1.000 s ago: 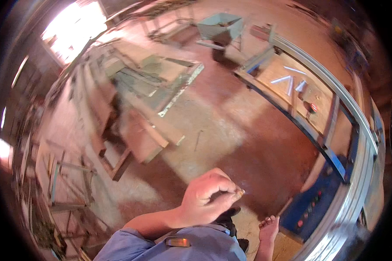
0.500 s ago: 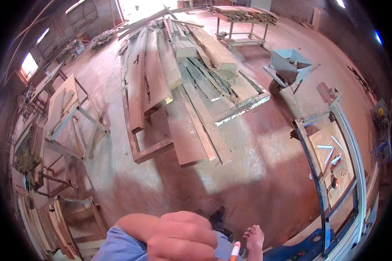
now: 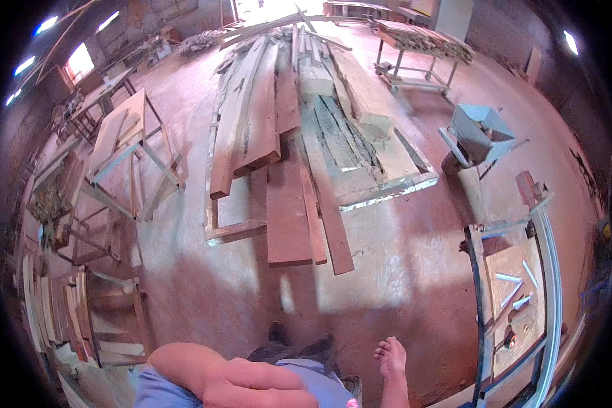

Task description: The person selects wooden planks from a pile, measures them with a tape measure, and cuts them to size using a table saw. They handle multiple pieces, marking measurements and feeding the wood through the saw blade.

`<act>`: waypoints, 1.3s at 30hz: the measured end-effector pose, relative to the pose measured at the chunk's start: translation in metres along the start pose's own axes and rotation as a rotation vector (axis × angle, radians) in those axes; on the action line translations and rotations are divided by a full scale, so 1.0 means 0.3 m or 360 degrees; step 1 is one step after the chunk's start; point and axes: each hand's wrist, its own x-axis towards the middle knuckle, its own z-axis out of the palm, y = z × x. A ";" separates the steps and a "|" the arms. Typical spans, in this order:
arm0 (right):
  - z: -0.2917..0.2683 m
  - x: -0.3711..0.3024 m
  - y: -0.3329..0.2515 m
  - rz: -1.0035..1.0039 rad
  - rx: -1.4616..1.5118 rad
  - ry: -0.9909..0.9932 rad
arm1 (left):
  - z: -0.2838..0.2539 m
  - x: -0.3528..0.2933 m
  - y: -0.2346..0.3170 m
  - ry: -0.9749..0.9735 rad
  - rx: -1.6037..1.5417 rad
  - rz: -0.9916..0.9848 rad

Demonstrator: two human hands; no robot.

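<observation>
My left hand (image 3: 262, 389) is at the lower edge, close in front of my blue clothing (image 3: 313, 379). Its fingers are bent and pressed together; whatever they hold, if anything, is hidden. Just right of it, a small pinkish tip (image 3: 351, 403) pokes in at the bottom edge, too little of it showing to name. My right hand (image 3: 391, 356) hangs out to the right, fingers loosely curled and slightly apart, with nothing in it. Ahead of my dark shoes (image 3: 277, 333), long wooden boards (image 3: 294, 231) lie stacked on a metal frame (image 3: 236, 232), their near ends jutting past it.
A metal-framed table (image 3: 484, 313) on the right carries white tubes (image 3: 511, 294). Behind it stand a blue-grey hopper cart (image 3: 481, 136) and a wheeled rack of timber (image 3: 425, 42). Work tables (image 3: 119, 129) and upright planks (image 3: 80, 313) line the left.
My left fist has drawn down and left. My right hand has swung slightly up. The white-and-orange stick near the bottom now shows only a tip. The view has shifted, bringing my shoes into sight.
</observation>
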 end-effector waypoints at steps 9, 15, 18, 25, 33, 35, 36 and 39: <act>0.325 -0.010 -0.038 -0.0069 -0.0168 -0.0118 | -0.233 -0.070 -0.063 0.0200 0.0268 -0.0183; 0.642 -0.112 0.033 -0.0253 -0.0248 -0.0159 | -0.624 -0.270 -0.186 0.0305 0.0356 -0.0075; 0.863 -0.198 0.109 -0.0376 -0.0359 -0.0137 | -0.921 -0.394 -0.268 0.0243 0.0493 -0.0334; 1.542 -0.369 0.353 -0.0302 -0.0824 -0.0403 | -1.473 -0.819 -0.416 0.0438 0.1030 -0.1257; 2.049 -0.291 0.472 -0.0359 -0.1088 -0.0698 | -1.755 -1.032 -0.639 0.0463 0.1069 -0.1654; 2.177 -0.237 0.494 -0.0370 -0.1110 -0.0772 | -1.817 -1.042 -0.731 0.0344 0.1107 -0.1672; 2.238 -0.210 0.508 -0.0373 -0.1114 -0.0811 | -1.848 -1.042 -0.781 0.0289 0.1122 -0.1639; 2.460 -0.148 0.547 -0.0337 -0.1123 -0.0885 | -1.972 -1.042 -0.945 0.0118 0.1234 -0.1573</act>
